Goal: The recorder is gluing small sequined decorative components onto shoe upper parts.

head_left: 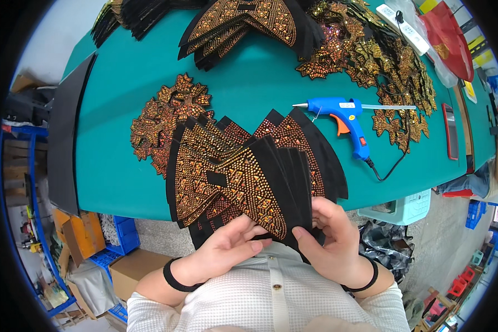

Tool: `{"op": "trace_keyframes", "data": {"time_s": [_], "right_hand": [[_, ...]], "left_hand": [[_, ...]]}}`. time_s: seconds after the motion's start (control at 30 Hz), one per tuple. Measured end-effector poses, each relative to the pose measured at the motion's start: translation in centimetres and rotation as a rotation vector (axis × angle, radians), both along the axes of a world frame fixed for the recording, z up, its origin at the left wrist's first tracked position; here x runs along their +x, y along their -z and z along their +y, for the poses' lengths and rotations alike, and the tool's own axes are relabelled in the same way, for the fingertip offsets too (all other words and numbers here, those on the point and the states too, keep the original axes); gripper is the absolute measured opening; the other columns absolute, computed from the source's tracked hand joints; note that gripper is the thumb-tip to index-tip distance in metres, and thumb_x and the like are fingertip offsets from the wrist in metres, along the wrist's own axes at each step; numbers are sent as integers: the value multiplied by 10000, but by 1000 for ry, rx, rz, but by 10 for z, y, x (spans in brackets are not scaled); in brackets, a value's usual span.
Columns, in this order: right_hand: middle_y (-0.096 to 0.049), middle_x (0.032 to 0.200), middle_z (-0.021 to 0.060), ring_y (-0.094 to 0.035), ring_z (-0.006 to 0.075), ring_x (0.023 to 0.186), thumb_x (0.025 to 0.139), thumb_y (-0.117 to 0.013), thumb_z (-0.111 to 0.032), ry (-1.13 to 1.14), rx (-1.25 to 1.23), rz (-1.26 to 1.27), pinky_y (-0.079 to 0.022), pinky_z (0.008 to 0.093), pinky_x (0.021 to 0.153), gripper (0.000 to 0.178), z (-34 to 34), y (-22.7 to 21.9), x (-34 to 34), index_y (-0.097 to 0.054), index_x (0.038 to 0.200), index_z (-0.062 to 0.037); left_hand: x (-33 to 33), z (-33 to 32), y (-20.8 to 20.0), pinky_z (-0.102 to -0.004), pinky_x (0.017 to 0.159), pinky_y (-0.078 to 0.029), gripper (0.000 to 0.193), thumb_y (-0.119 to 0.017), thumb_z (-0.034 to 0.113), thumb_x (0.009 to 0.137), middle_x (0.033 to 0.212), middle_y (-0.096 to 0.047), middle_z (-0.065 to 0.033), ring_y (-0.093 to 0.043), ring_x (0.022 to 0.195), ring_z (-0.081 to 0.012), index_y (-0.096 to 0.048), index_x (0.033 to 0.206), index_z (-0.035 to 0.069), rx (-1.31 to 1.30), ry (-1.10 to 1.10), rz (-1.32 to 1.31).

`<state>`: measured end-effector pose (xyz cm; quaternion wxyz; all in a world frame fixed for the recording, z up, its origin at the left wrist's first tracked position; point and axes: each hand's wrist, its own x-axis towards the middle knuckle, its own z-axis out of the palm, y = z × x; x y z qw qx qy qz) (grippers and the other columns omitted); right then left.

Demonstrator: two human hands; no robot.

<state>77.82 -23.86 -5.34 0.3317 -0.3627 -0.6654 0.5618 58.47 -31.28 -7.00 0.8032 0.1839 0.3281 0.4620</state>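
Note:
A fanned stack of black fabric pieces [235, 191], studded with gold and orange rhinestones, is held at the table's near edge. My right hand [335, 235] grips the stack's lower right edge, thumb in front and fingers behind. At the lower middle edge, the curled fingers and thumb of my left hand [232, 243] close on the stack; some fingertips are hidden. Behind it, more black pieces with redder stones [307, 138] lie on the table. A blue glue gun [340, 113] with an orange trigger and a glue stick lies to the right.
On the green table [260, 91] a pile of studded appliqués [169, 116] lies left. More studded black pieces [249, 25] and gold appliqués [393, 66] lie at the back. A white power strip [403, 29] and a red-edged phone [451, 131] are at right; a black board [66, 135] is left.

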Motion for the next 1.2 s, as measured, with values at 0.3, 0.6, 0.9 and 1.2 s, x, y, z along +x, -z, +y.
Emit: {"op": "trace_keyframes", "data": {"time_s": [0.3,0.6,0.9,1.2], "right_hand": [[-623,1039,112,-636,150,890,765,-623,93,15,33,92,-503,246,720,476,2,4,-2,-459,1206,19],[-496,1247,174,-496,208,1150,789,-527,153,79,-537,419,-413,317,954,556,2,12,0,-312,1281,8],[-542,1204,179,-543,244,1103,745,-596,51,197,-735,482,-426,375,953,598,0,8,21,-338,1283,27],[-578,1153,170,-564,213,1061,771,-567,82,308,-582,278,-445,333,915,571,-13,11,26,-332,1289,31]], "left_hand": [[0,2,-8,-385,1034,-363,119,-436,5,926,1212,-465,-72,-446,1158,-181,-429,1045,7,-83,-63,13],[3,-1,-3,-314,985,-379,504,-461,32,925,1367,-374,-73,-428,1204,-149,-258,1387,48,-42,-72,-67],[-5,-15,23,-363,990,-385,764,-521,47,893,1451,-240,-134,-389,1256,-259,-5,1455,95,-100,-58,-468],[-16,-20,8,-356,923,-451,701,-546,145,902,1444,-264,-181,-442,1228,-267,-109,1440,34,345,357,137]]}}
